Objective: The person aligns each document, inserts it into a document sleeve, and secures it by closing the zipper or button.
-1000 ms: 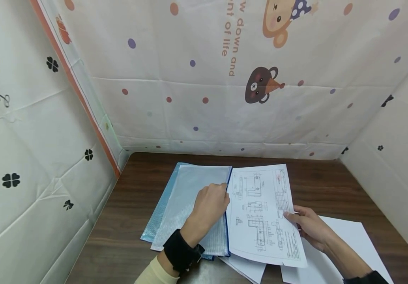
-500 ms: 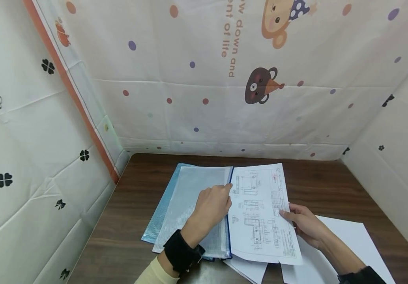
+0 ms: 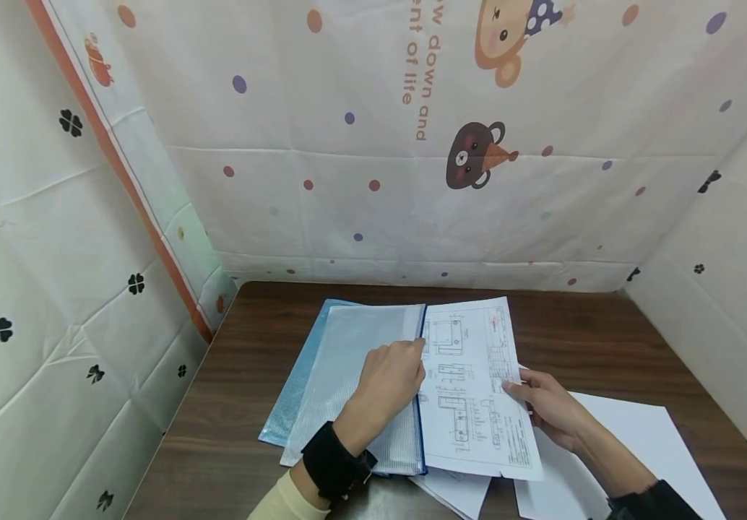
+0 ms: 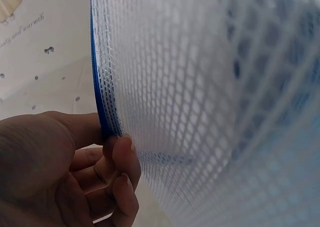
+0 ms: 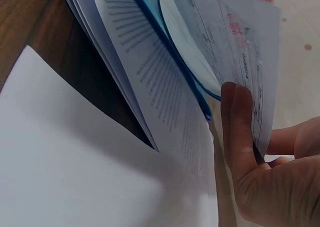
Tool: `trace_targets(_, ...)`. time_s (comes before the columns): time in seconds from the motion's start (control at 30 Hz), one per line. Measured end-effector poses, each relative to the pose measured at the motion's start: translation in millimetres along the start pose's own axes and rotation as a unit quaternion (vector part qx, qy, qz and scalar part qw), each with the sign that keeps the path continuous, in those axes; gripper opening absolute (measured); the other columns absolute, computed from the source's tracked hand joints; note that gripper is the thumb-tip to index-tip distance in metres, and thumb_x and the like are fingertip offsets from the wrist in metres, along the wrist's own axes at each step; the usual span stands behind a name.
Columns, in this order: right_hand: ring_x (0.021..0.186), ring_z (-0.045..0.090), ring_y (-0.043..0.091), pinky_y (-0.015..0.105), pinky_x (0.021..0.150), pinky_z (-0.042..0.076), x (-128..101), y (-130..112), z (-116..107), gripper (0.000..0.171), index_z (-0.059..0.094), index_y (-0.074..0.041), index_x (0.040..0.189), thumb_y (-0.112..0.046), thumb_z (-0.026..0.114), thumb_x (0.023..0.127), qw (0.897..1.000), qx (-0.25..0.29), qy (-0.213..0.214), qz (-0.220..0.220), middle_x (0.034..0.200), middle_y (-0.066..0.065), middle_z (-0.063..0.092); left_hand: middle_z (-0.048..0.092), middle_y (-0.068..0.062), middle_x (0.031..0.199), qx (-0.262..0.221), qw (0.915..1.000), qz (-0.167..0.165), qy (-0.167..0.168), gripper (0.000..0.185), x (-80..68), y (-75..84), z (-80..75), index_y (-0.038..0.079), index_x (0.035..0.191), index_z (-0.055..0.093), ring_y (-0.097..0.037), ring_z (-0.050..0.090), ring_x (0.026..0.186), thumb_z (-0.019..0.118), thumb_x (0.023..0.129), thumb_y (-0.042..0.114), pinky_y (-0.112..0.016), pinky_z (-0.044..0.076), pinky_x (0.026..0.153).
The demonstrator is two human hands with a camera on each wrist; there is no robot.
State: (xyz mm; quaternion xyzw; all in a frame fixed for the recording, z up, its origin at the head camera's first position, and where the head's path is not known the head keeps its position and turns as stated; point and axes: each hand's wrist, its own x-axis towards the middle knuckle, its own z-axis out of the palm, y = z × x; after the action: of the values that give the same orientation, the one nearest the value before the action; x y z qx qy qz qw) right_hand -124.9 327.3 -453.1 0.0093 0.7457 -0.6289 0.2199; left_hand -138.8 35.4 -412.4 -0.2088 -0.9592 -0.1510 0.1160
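In the head view my left hand (image 3: 389,379) pinches the blue-trimmed open edge of a clear mesh zip pouch (image 3: 334,361). The left wrist view shows thumb and fingers of that hand (image 4: 80,172) at the blue edge, with the mesh (image 4: 170,87) standing up beside them. My right hand (image 3: 550,408) holds the right edge of a printed sheet with technical drawings (image 3: 477,433) between thumb and fingers. The sheet's left edge slips behind the pouch's blue trim, its far part hidden. From the right wrist, the sheet (image 5: 255,42) bends upward near the fingers.
Beneath the mesh pouch lies a light blue pouch (image 3: 282,408). Several papers (image 3: 456,490) stick out under the printed sheet, and blank white paper (image 3: 633,440) lies to the right on the dark wooden table (image 3: 217,426). Printed cloth walls (image 3: 321,209) enclose the back and sides.
My right hand and the drawing sheet have moved left, so the sheet's left part is further behind the pouch's edge. My left hand keeps its grip, with a finger stretched up along the edge.
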Motion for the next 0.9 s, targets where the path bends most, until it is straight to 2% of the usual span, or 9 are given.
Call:
trace_targets(0.5,0.096,0.077,0.033,0.041,0.076,0.063,8.6,-4.1,15.7,0.053,0.040,0.011,0.154,-0.019,0.053,0.112,1.000,-0.004,-0.010,-0.007,0.116,0.016,0.075,0.080,-0.008,0.108,-0.002,0.9999,0.010,0.011,0.030,0.6,1.5,2.9,0.005,0.129,0.075,-0.005,0.047,0.051,0.071,0.099,0.009,-0.018,0.031,0.042)
trace_targets(0.73,0.095,0.078,0.033,0.041,0.075,0.063,16.0,-4.6,25.7,0.051,0.043,0.012,0.152,-0.019,0.054,0.112,1.000,-0.007,-0.008,-0.011,0.115,0.017,0.075,0.080,-0.007,0.101,-0.004,0.9993,0.027,0.027,0.024,-0.2,2.6,2.9,0.004,0.120,0.077,-0.006,0.047,0.051,0.073,0.096,0.006,-0.018,0.031,0.042)
trace_targets(0.9,0.095,0.078,0.033,0.041,0.075,0.063,19.7,-4.1,29.6,0.051,0.044,0.011,0.152,-0.019,0.054,0.112,1.000,-0.011,-0.009,-0.012,0.115,0.017,0.075,0.080,-0.007,0.107,-0.004,0.9993,0.026,0.025,0.027,-0.9,5.0,1.7,0.005,0.124,0.076,-0.005,0.053,0.055,0.074,0.097,0.007,-0.017,0.034,0.044)
